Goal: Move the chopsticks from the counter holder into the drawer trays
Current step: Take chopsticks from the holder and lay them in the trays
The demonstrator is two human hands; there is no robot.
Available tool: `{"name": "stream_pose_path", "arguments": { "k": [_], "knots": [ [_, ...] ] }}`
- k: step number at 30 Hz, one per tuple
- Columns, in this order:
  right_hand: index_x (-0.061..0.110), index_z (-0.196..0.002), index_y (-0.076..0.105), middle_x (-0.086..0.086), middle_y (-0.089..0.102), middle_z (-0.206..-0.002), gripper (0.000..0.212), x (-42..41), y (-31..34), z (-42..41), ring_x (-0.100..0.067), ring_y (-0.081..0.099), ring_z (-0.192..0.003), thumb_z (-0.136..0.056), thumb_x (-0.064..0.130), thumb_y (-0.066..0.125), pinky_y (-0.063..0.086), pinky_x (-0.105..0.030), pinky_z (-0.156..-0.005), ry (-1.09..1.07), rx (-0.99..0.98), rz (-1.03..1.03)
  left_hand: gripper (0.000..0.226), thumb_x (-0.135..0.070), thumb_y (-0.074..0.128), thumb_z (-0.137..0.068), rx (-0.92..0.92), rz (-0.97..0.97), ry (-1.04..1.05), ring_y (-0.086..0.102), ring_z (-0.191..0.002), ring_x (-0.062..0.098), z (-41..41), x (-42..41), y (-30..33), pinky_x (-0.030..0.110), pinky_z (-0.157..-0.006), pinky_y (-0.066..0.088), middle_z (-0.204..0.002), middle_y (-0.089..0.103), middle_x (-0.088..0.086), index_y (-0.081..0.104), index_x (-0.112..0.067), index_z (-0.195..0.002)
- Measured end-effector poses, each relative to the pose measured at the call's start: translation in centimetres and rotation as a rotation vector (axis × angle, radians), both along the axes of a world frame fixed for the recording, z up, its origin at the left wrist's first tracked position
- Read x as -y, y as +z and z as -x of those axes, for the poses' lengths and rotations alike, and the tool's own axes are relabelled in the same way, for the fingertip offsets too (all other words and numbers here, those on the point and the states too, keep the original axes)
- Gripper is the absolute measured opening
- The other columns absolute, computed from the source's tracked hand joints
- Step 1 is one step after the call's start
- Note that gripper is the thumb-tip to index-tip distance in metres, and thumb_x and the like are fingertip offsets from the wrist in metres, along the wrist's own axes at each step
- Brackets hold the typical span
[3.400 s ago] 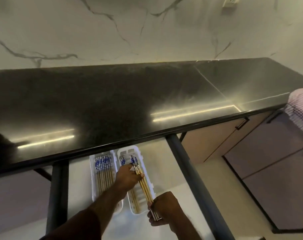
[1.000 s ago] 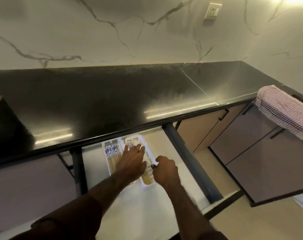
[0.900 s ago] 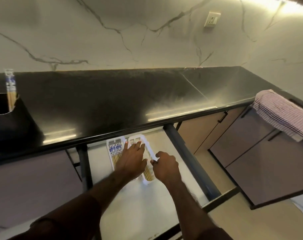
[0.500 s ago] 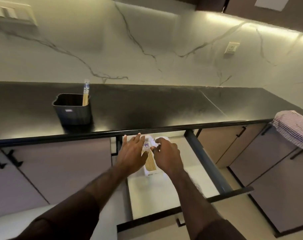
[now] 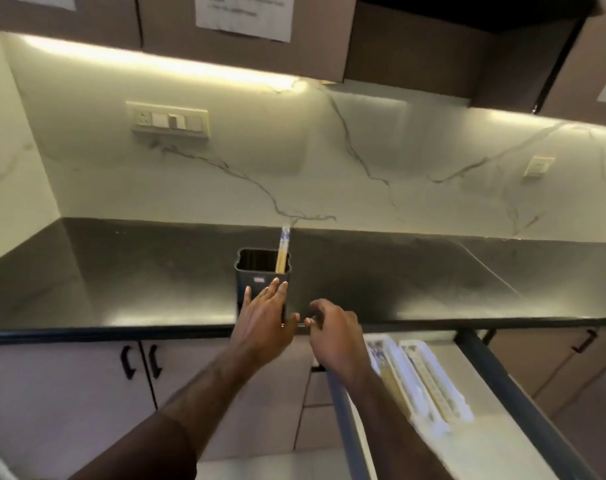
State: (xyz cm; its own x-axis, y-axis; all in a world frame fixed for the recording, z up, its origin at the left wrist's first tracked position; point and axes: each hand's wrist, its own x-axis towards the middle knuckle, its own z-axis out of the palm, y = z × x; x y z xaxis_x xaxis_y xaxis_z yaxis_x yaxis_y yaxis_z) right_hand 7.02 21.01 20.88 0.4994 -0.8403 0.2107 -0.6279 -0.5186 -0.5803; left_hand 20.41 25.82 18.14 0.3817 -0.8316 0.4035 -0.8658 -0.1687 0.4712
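Note:
A black holder (image 5: 260, 279) stands on the dark counter (image 5: 121, 278) near its front edge. A few wooden chopsticks (image 5: 282, 251) with blue-patterned tops lean in its right corner. My left hand (image 5: 263, 320) reaches toward the holder's front with straight fingers and holds nothing. My right hand (image 5: 332, 337) hovers beside it at the counter edge, fingers loosely curled and empty. Two white trays (image 5: 429, 382) lie in the open drawer (image 5: 495, 372) at the lower right, with chopsticks inside.
A marble backsplash with a switch panel (image 5: 169, 120) rises behind the counter. Cabinet doors with black handles (image 5: 140, 362) sit below at the left. Upper cabinets with a taped paper sheet (image 5: 242, 15) hang overhead.
Both hands have left the drawer trays and moved up and left to the counter edge by the holder. The view has swung left and upward, so the drawer now sits at lower right.

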Motion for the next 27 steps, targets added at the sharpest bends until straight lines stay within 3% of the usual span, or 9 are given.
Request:
{"name": "stream_pose_path", "arguments": {
  "k": [3, 8, 14, 20, 24, 27],
  "knots": [
    [0.023, -0.128, 0.058, 0.004, 0.071, -0.11, 0.034, -0.9, -0.4, -5.7, -0.005, 0.065, -0.092, -0.094, 0.021, 0.059, 0.054, -0.023, -0.078, 0.046, 0.035, -0.032, 0.065, -0.031, 0.058, -0.092, 0.023, 0.019, 0.009, 0.026, -0.145, 0.019, -5.7, -1.0, 0.5, 0.039, -0.114, -0.004, -0.154, 0.035, 0.011, 0.029, -0.012, -0.148],
    [0.022, -0.133, 0.054, 0.004, 0.07, -0.113, 0.04, -0.9, -0.4, -13.1, -0.005, 0.066, -0.098, -0.093, 0.019, 0.061, 0.053, -0.019, -0.08, 0.043, 0.054, -0.067, 0.066, -0.035, 0.056, -0.093, 0.032, -0.038, 0.012, 0.022, -0.147, 0.015, -13.6, -1.1, 0.5, 0.044, -0.12, 0.003, -0.156, 0.031, 0.009, 0.028, -0.012, -0.149],
    [0.024, -0.131, 0.056, 0.004, 0.069, -0.115, 0.04, 1.8, -1.3, -18.3, -0.005, 0.066, -0.1, -0.092, 0.022, 0.063, 0.048, -0.012, -0.077, 0.019, 0.044, -0.079, 0.065, -0.035, 0.054, -0.095, -0.004, -0.046, 0.0, 0.022, -0.147, 0.013, -18.3, 1.9, -1.1, 0.038, -0.118, 0.001, -0.157, 0.029, 0.007, 0.027, -0.014, -0.15],
    [0.025, -0.131, 0.055, 0.002, 0.068, -0.113, 0.039, 7.0, -2.7, -21.0, -0.007, 0.066, -0.097, -0.092, 0.021, 0.062, 0.057, -0.027, -0.086, -0.031, 0.025, -0.101, 0.064, -0.035, 0.052, -0.095, -0.035, -0.084, -0.033, 0.023, -0.146, 0.013, -20.1, 7.0, -2.7, 0.036, -0.118, -0.001, -0.157, 0.03, 0.005, 0.027, -0.015, -0.15],
    [0.025, -0.13, 0.056, 0.005, 0.069, -0.113, 0.04, 11.4, -3.5, -22.0, -0.005, 0.066, -0.099, -0.091, 0.021, 0.063, 0.057, -0.028, -0.089, -0.049, 0.03, -0.1, 0.064, -0.034, 0.053, -0.095, -0.042, -0.106, -0.036, 0.024, -0.146, 0.012, -20.9, 11.2, -3.2, 0.034, -0.116, -0.005, -0.156, 0.032, 0.006, 0.027, -0.014, -0.15],
    [0.024, -0.126, 0.059, 0.002, 0.07, -0.11, 0.034, 15.4, -4.1, -22.6, -0.007, 0.067, -0.095, -0.092, 0.023, 0.062, 0.057, -0.023, -0.082, -0.085, 0.051, -0.088, 0.06, -0.03, 0.05, -0.096, -0.07, -0.129, -0.035, 0.023, -0.146, 0.012, -21.5, 15.1, -3.3, 0.032, -0.114, -0.008, -0.157, 0.032, 0.006, 0.027, -0.013, -0.15]
  ]
}}
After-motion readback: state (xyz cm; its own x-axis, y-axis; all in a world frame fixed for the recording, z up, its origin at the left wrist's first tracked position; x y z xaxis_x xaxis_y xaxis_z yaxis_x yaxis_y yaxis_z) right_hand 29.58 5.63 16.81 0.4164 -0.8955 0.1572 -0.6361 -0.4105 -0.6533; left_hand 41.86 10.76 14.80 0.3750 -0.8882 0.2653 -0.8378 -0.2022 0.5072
